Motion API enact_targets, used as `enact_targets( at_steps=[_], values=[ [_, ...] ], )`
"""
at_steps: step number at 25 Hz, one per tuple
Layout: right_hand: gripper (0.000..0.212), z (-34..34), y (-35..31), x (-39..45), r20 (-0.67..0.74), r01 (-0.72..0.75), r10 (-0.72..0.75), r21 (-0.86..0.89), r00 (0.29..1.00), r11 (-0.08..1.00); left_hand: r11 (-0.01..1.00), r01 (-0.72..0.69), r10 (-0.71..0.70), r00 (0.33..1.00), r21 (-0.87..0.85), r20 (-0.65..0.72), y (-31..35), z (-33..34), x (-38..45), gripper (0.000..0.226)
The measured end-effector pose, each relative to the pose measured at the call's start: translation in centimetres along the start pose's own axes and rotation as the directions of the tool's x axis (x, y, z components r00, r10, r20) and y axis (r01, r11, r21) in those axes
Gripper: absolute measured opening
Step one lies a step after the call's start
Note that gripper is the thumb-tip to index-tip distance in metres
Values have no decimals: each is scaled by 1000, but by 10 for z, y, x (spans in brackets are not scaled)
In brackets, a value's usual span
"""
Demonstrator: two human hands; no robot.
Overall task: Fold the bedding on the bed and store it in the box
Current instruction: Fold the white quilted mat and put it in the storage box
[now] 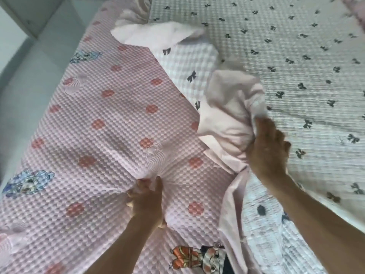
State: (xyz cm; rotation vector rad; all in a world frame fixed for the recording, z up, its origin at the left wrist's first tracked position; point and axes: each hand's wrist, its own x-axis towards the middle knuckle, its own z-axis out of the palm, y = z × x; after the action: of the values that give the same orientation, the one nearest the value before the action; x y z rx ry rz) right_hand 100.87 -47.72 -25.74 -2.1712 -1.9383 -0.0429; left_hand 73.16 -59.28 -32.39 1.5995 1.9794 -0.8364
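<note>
A pink waffle-textured blanket (102, 119) with red dots and cartoon figures lies spread over the left half of the bed. My left hand (147, 200) pinches a fold of it near the lower middle. Right of it a bunched plain pale-pink sheet (229, 115) rises in a crumpled heap, and my right hand (270, 147) grips its right side. Under both lies a white checked quilt (296, 56) printed with small dark bows, covering the right of the bed. No box is in view.
Grey floor (25, 86) runs along the bed's left side. A white furniture edge (25, 14) stands at the top left corner. A folded-back flap of the bow quilt (189, 60) shows between the blanket and the sheet.
</note>
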Motion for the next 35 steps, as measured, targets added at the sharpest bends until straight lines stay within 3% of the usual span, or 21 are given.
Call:
enact_targets(
  at_steps=[2,4,6,8,10,12,14,17,20,24,27,29,32,34,35],
  values=[
    [59,16,-4,-13,141,101,-96,-28,985,995,1000,4,-4,1000,-5,-2,1,1,2,144],
    [80,22,-7,-24,254,143,-119,-77,960,987,1000,-8,8,1000,4,-1,1,0,1,146],
    [94,26,-13,-37,190,315,-291,-105,937,943,1000,-14,14,1000,-3,14,1,0,-1,148],
    [106,31,-20,-53,162,534,-517,-90,841,841,1000,-19,19,1000,2,9,1,-2,-2,148],
    [115,33,-22,-59,253,591,-556,-90,792,801,1000,-23,23,1000,-5,4,1,-4,-3,147],
    [104,28,-16,-55,265,507,-472,-82,841,858,1000,-28,28,1000,-6,5,2,-7,-3,146],
    [80,20,-8,-51,158,422,-411,-39,898,906,999,-27,27,999,-25,17,0,-6,-3,146],
    [46,13,-2,-43,-33,324,-323,136,946,936,997,-48,49,999,-58,7,-1,-6,-2,148],
    [32,9,1,-39,-92,217,-198,314,976,924,997,-63,62,998,-43,-32,-3,-4,-1,150],
    [22,3,7,-46,-55,-77,128,553,990,829,997,-68,65,995,-42,-73,-4,3,3,153],
    [12,-10,12,-51,128,-352,394,741,910,571,991,-88,76,990,-102,-116,-8,4,-1,152],
    [17,-30,6,-67,272,-393,347,852,897,346,968,-106,70,985,-228,-159,-17,11,-8,147],
    [30,-71,-21,-117,434,-436,36,896,900,89,917,-243,117,923,-317,-367,-27,25,-25,110],
    [30,-88,-41,-154,492,-487,-123,871,862,72,808,-321,107,905,-494,-413,-26,25,-46,71],
    [31,-93,-53,-172,494,-484,-177,869,851,101,767,-295,74,923,-570,-378,-28,22,-63,59]
  ],
)
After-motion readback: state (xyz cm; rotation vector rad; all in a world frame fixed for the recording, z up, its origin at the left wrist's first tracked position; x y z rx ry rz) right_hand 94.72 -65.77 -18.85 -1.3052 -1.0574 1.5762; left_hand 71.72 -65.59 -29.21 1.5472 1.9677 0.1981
